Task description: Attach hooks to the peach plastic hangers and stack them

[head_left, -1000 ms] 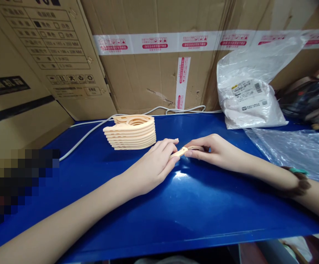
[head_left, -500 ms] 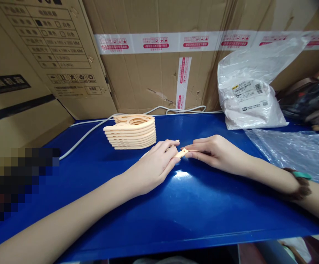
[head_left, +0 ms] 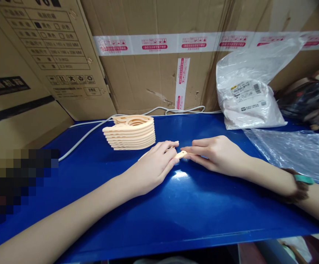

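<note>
My left hand [head_left: 155, 165] is closed over a flat cream plastic piece [head_left: 180, 154], pressing it down near the blue tabletop. Its holed end pokes out past my thumb, and most of the rest lies hidden under the palm. From the right, my right hand [head_left: 217, 154] pinches a thin cream strip right at that end. Whether the strip is a part of the same piece or a separate one, I cannot tell. Behind my left hand stands a neat stack of matching cream plastic pieces [head_left: 133, 134], flat, with rounded openings.
Cardboard boxes [head_left: 148, 80] wall off the back and left. A white plastic bag [head_left: 250, 102] with a label stands at the back right, clear plastic film [head_left: 294, 154] lying before it. A white cable [head_left: 84, 141] runs behind the stack.
My right fingers have shifted slightly at the joined end, and the holed tip has turned a little. The left hand keeps its hold; the view has moved slightly.
</note>
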Tool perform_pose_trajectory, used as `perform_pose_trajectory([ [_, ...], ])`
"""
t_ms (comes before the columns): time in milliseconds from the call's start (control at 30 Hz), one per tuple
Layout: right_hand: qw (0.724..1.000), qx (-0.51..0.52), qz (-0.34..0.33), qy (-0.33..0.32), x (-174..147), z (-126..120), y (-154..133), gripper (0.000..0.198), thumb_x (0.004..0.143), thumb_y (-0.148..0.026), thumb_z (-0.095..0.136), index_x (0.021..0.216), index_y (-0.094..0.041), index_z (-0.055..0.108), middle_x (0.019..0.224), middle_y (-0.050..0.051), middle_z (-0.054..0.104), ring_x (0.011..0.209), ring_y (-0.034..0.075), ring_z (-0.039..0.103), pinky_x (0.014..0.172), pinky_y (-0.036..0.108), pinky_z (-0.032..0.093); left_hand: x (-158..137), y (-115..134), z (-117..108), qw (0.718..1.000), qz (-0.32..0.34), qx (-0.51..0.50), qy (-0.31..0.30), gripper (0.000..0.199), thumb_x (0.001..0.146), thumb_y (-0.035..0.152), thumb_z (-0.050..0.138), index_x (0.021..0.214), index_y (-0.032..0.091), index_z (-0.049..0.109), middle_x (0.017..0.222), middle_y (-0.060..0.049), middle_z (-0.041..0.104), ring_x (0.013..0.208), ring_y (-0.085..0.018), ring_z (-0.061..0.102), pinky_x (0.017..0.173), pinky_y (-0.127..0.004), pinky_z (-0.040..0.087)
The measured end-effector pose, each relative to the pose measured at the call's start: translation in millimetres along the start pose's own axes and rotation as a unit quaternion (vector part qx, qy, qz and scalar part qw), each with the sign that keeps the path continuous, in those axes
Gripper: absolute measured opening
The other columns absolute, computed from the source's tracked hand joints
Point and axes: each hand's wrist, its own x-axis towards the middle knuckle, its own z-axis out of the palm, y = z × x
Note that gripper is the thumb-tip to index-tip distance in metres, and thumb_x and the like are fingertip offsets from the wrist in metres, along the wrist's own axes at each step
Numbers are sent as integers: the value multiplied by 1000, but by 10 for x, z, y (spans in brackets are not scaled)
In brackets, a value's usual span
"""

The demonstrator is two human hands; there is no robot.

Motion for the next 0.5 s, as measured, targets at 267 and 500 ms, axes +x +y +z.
perform_pose_trajectory([
  [267,1000,10,4,0,-11,-13,-4,31,98,-34,43,100,-20,71,74,1,65,62,12,60,56,25,34,8,8,-11,1000,2,-5,-2,33,103,29,28,118,16,54,140,-10,45,131,-18,39,113,-38,32],
  [500,999,-32,-21,27,-12,16,1,33,99,-33,42,102,-16,71,71,3,64,62,14,59,57,26,35,2,11,-10,1000,6,-4,3,34,103,29,27,121,15,53,139,-10,45,131,-18,39,113,-38,32],
])
